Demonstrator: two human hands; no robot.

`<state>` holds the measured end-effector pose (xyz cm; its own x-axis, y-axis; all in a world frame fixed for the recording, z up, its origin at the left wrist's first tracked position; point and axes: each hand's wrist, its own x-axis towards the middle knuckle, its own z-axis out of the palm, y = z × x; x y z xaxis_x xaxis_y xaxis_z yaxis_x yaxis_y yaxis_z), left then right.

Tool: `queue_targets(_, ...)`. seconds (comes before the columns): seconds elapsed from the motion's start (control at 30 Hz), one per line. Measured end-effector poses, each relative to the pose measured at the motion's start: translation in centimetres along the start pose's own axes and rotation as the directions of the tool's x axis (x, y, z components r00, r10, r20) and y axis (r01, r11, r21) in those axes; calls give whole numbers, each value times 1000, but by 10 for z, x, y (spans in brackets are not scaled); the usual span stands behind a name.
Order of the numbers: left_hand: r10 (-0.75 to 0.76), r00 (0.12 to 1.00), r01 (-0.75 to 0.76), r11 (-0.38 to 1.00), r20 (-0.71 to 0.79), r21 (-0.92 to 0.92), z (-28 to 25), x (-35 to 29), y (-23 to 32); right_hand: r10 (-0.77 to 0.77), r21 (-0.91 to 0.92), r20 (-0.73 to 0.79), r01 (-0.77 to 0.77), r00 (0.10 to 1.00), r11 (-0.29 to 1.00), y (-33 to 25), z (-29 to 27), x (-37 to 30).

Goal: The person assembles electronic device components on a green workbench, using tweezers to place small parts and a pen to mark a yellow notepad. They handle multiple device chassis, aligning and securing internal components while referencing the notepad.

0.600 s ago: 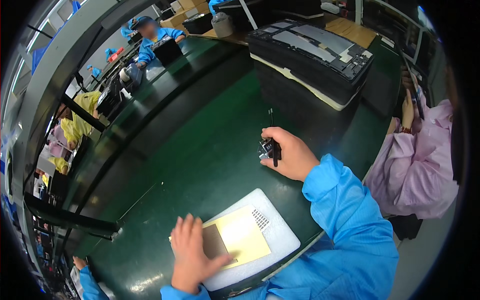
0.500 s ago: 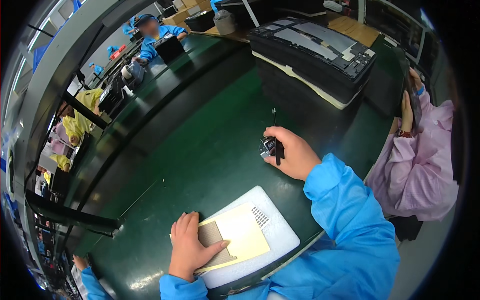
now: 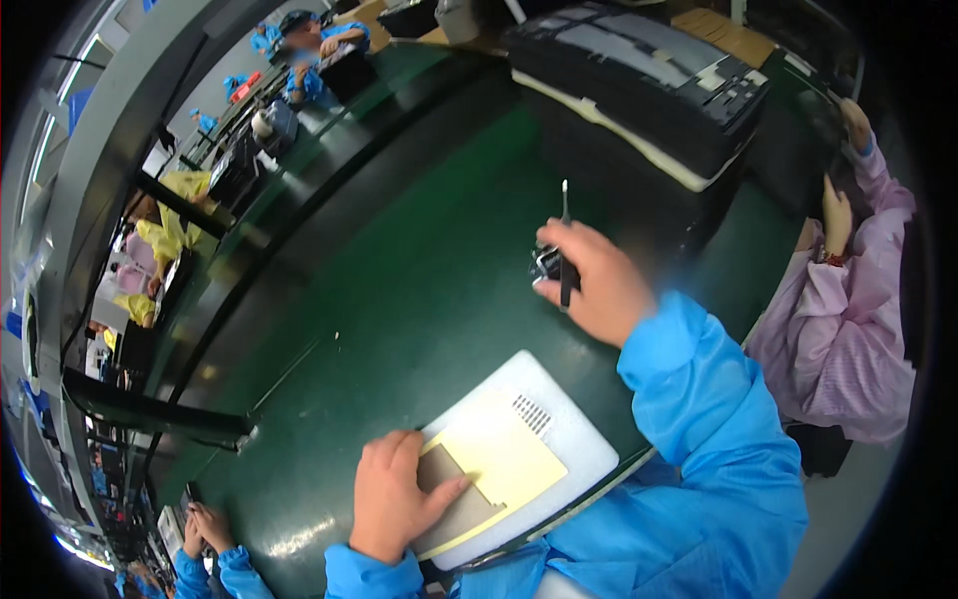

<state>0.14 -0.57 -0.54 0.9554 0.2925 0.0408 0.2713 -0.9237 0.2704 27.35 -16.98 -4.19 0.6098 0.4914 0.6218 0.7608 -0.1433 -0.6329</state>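
Note:
My left hand lies over the left part of a pale yellow sheet, its thumb stretched across a grey sticker area. Under the sheet is a white foam pad at the near edge of the green table. Small dark stickers show in rows by the sheet's far edge. Raised over the table, my right hand is closed on dark tweezers, light-tipped and pointing away. A small black part sits between the same thumb and fingers, partly hidden.
A black stack with flat panels on top stands at the far right. Beside it a person in pink handles a dark panel. Another person's hands show at lower left. A dark bar juts in from the left frame.
The view has shifted slightly. My right hand keeps its hold on the tweezers and black part. At right, the person's hands have moved apart; at lower left, another person's hands show more fully.

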Motion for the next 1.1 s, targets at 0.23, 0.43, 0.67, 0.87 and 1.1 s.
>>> queue_targets(0.23, 22, 999, -26, 989, 26, 147, 7, -29, 28, -505, 52, -358, 557, 785, 829, -37, -49, -22)
queue_targets(0.43, 67, 998, -67, 993, 3, 95, 8, -23, 27, 110, 93, -752, -61, 649, 994, 31, -99, -37)
queue_targets(0.67, 40, 999, -38, 997, -27, 68, 8, -27, 25, 561, 568, -698, -132, 445, 812, 137, -125, 7)
queue_targets(0.87, -2, 1000, -2, 994, 30, 114, 8, -34, 9, 477, 396, -623, -277, 619, 876, 221, -114, 10)
queue_targets(1.1, 35, 999, -30, 995, 41, -98, 0, -22, 3, 691, 722, -387, -265, 611, 639, 199, -160, -6)
